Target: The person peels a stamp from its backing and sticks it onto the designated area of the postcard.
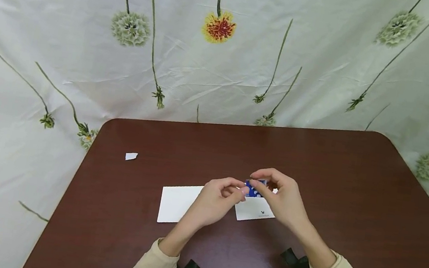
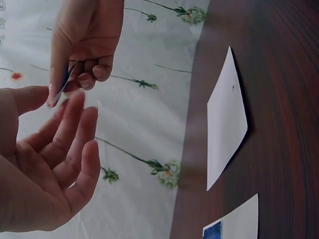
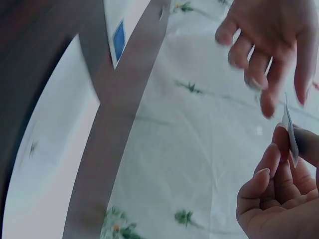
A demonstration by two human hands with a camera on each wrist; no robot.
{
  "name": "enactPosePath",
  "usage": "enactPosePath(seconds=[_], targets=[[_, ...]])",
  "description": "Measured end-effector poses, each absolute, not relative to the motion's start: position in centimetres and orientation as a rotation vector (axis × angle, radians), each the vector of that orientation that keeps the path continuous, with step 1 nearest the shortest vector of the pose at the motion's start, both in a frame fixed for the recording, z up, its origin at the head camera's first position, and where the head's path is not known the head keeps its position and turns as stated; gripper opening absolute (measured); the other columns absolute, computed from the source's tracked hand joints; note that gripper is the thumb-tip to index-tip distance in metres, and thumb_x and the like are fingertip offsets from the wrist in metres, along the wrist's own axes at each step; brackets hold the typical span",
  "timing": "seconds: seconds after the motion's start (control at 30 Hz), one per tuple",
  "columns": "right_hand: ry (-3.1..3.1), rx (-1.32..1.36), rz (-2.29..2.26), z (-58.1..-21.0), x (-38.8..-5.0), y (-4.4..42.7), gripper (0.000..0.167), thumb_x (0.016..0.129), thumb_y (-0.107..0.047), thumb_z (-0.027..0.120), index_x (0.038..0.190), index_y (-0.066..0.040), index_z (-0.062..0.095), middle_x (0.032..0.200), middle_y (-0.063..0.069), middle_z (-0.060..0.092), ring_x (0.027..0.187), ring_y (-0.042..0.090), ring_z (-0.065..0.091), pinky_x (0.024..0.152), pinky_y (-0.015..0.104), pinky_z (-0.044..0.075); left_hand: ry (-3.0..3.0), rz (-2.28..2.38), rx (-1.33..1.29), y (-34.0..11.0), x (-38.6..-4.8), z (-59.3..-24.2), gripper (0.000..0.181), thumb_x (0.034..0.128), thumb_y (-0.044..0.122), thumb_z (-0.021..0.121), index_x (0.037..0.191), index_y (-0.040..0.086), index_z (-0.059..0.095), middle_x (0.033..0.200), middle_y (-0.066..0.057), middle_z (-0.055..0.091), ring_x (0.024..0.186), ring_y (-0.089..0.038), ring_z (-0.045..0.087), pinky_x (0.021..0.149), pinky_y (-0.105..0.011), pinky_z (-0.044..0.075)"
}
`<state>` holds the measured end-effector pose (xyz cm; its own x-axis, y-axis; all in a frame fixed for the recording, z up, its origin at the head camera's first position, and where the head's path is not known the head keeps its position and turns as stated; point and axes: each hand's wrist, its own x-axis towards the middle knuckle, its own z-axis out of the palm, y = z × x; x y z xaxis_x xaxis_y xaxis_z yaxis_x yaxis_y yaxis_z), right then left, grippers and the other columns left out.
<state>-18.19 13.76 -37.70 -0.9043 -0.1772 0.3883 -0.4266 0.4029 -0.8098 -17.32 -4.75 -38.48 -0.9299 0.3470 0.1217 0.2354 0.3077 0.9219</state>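
blue stamp (image 1: 253, 193), paper (image 1: 248, 211) with illegible print (image 1: 263, 213)

Fingertips nearly met! The right hand (image 1: 285, 201) pinched, thumb against fingers; the left hand (image 1: 215, 200) hung loosely parted (whether they touched was hard to tell), both forearms (image 1: 315, 246) angling inward.

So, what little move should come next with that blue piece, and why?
Perhaps lower the blue piece, pinched in the right hand, onto the white sheet with the small dark mark: the other white sheet has a blue patch near its corner, while this one shows none.
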Motion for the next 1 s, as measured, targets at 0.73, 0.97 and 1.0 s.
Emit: enactPosePath(seconds=[0.73, 0.97, 1.0], targets=[[-1.934, 0.842, 0.504, -39.7, -18.3, 11.3, 0.024, 0.098, -0.02, 0.055, 0.101, -0.003, 0.071, 0.095, 0.006, 0.066, 0.084, 0.027, 0.058, 0.072, 0.043, 0.042, 2.521, 1.975, 0.364, -5.3, -18.1, -38.4, 0.014, 0.0898, 0.011, 0.063, 0.089, -0.001, 0.07, 0.075, -0.006, 0.068, 0.067, -0.016, 0.063, 0.061, -0.024, 0.047], [-1.891, 0.816, 0.58, -39.3, -18.3, 10.3, 0.021, 0.097, -0.011, 0.053, 0.102, -0.005, 0.073, 0.086, 0.003, 0.069, 0.072, 0.023, 0.058, 0.066, 0.038, 0.044, 2.413, 2.09, 0.366, -5.6, -17.8, -38.2, 0.015, 0.0926, 0.013, 0.063, 0.092, -0.001, 0.069, 0.084, -0.013, 0.069, 0.074, -0.016, 0.065, 0.069, -0.025, 0.05], [-1.888, 0.802, 0.596, -39.3, -18.3, 10.2, 0.021, 0.097, -0.011, 0.053, 0.102, -0.006, 0.073, 0.084, 0.003, 0.07, 0.07, 0.023, 0.059, 0.065, 0.037, 0.045, 2.405, 2.1, 0.374, -5.6, -17.8, -38.1, 0.016, 0.093, 0.015, 0.063, 0.093, 0.0, 0.069, 0.086, -0.012, 0.069, 0.076, -0.016, 0.065, 0.07, -0.026, 0.05]])
